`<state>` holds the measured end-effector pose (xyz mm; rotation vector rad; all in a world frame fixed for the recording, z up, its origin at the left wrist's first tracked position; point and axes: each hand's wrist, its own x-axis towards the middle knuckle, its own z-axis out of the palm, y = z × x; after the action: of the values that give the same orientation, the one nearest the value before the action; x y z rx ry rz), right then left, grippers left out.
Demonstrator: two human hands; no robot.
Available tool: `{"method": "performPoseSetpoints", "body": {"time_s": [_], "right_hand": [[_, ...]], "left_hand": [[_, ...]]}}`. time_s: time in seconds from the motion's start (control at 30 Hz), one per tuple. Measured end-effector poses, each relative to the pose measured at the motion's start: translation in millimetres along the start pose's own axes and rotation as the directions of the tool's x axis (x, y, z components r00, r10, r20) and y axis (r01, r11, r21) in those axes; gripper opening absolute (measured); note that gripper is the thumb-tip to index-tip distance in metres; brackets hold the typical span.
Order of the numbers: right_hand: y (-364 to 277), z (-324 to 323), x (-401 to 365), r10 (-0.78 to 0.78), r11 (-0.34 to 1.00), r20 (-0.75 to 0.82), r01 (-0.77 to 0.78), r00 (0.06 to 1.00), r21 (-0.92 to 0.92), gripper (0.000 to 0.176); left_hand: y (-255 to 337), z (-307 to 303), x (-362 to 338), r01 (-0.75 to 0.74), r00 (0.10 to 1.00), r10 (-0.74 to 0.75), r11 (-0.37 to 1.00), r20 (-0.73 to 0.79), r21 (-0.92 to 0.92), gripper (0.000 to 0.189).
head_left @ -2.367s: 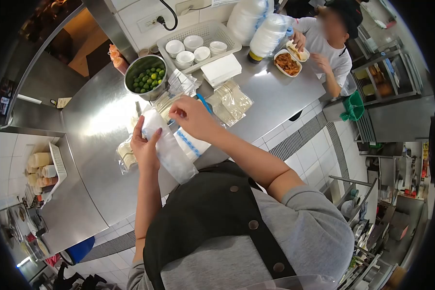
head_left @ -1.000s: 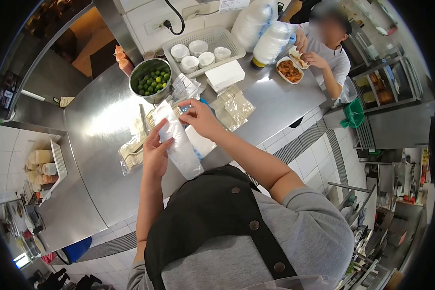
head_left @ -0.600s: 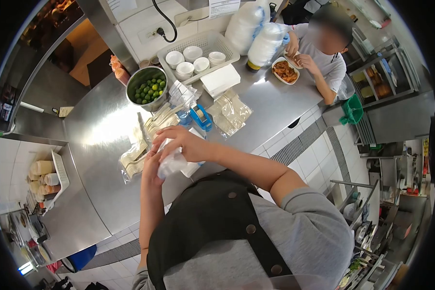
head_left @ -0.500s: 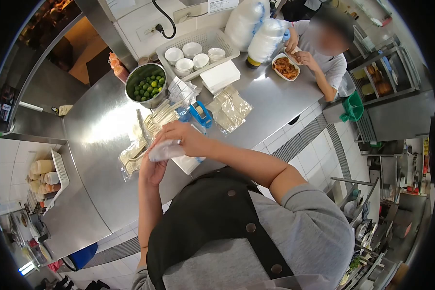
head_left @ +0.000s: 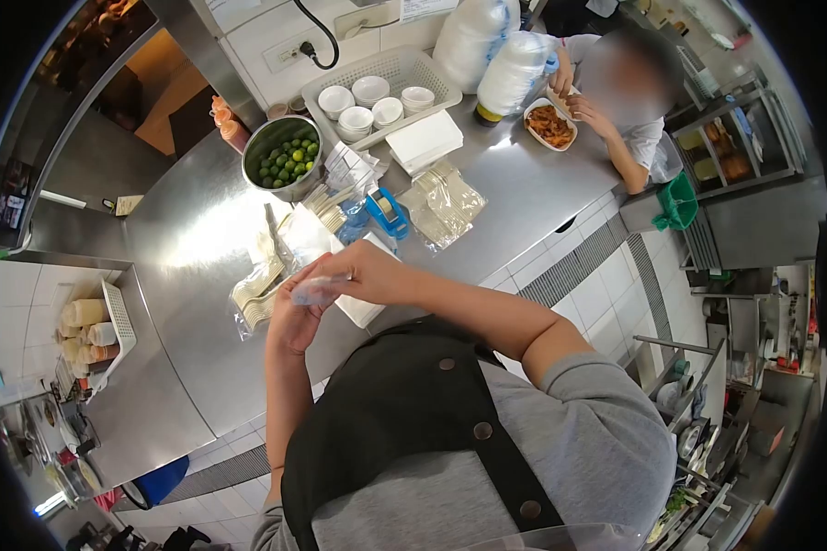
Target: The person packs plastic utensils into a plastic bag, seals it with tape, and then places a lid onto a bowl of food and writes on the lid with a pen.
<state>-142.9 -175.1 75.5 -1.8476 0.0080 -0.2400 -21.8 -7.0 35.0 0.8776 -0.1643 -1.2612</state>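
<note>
Both hands are up in front of the chest, just above the near edge of the steel counter (head_left: pixel 184 239), pinching a small rolled-up plastic bag (head_left: pixel 314 292) between them. The left hand (head_left: pixel 292 321) is curled around its lower end and the right hand (head_left: pixel 366 274) has its fingers closed over the top, so both are clamped on it. Below the hands lie a white pad (head_left: pixel 358 308) and bagged cutlery (head_left: pixel 255 298). Further back is a blue tape dispenser (head_left: pixel 385 210), then a metal bowl of limes (head_left: pixel 282 158) and a basket of white cups (head_left: pixel 377 90). At the far end, another person's hand (head_left: pixel 586 108) is by a dish of food (head_left: pixel 549 126).
</note>
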Motion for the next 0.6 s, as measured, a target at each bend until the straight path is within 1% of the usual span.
{"method": "performPoseSetpoints", "body": {"time_s": [0.07, 0.1, 0.13, 0.17, 0.2, 0.23, 0.27, 0.3, 0.33, 0.37, 0.47, 0.57, 0.6], "right_hand": [[3.1, -2.9, 3.7, 0.030, 0.999, -0.081, -0.032, 0.996, -0.021, 0.018], [2.7, -3.5, 6.6, -0.146, 0.972, -0.251, 0.092, 0.957, -0.215, 0.017], [1.2, -3.5, 10.9, -0.342, 0.892, -0.373, 0.173, 0.863, -0.418, 0.016], [6.8, -1.1, 14.7, -0.418, 0.854, -0.425, 0.188, 0.803, -0.486, 0.016], [12.4, 1.1, 18.5, -0.490, 0.812, -0.471, 0.187, 0.733, -0.553, 0.016], [25.1, 6.0, 21.7, -0.441, 0.852, -0.503, 0.172, 0.744, -0.494, 0.016], [36.3, 9.0, 19.7, -0.272, 0.944, -0.518, 0.122, 0.811, -0.305, 0.016], [32.7, 8.6, 20.1, -0.095, 0.993, -0.516, 0.043, 0.851, -0.111, 0.016], [28.5, 7.4, 16.5, 0.189, 0.972, -0.399, -0.113, 0.897, 0.208, 0.017], [23.3, 6.5, 14.2, 0.423, 0.827, -0.194, -0.290, 0.885, 0.481, 0.017], [23.9, 8.3, 10.0, 0.272, 0.913, -0.322, -0.137, 0.907, 0.384, 0.018], [28.6, 7.0, 8.8, 0.162, 0.980, -0.429, -0.095, 0.888, 0.173, 0.018], [28.4, 7.7, 8.2, 0.186, 0.974, -0.413, -0.112, 0.891, 0.196, 0.018]], "left_hand": [[-3.8, 6.1, -4.1, -0.062, 0.996, 0.066, 0.994, -0.051, 0.087, 0.043], [-4.6, 4.7, -4.2, -0.063, 0.998, 0.065, 0.995, -0.020, 0.077, 0.041], [-5.3, 1.8, -3.9, -0.065, 0.998, 0.064, 0.996, 0.011, 0.068, 0.040], [-5.7, 0.3, -3.7, -0.066, 0.997, 0.063, 0.996, 0.043, 0.060, 0.039], [-5.0, 2.8, -4.0, -0.057, 0.998, 0.054, 0.996, 0.043, 0.075, 0.039], [-3.9, 8.1, -4.6, -0.048, 0.998, 0.044, 0.995, 0.043, 0.091, 0.039], [-3.0, 12.6, -5.3, -0.038, 0.998, 0.034, 0.994, 0.044, 0.107, 0.039], [-2.6, 15.1, -6.0, -0.033, 0.998, 0.026, 0.992, 0.055, 0.118, 0.039], [-2.4, 17.1, -6.8, -0.027, 0.998, 0.018, 0.991, 0.066, 0.130, 0.038], [-1.7, 19.0, -7.8, -0.021, 0.997, 0.010, 0.990, 0.077, 0.141, 0.038], [3.1, 25.7, -9.9, 0.002, 0.995, -0.015, 0.991, 0.097, 0.133, 0.034], [-1.1, 21.5, -12.7, -0.031, 0.998, 0.027, 0.997, 0.051, 0.076, 0.029], [-0.2, 23.9, -13.5, -0.046, 0.999, 0.043, 0.961, 0.015, 0.274, 0.027]]}}
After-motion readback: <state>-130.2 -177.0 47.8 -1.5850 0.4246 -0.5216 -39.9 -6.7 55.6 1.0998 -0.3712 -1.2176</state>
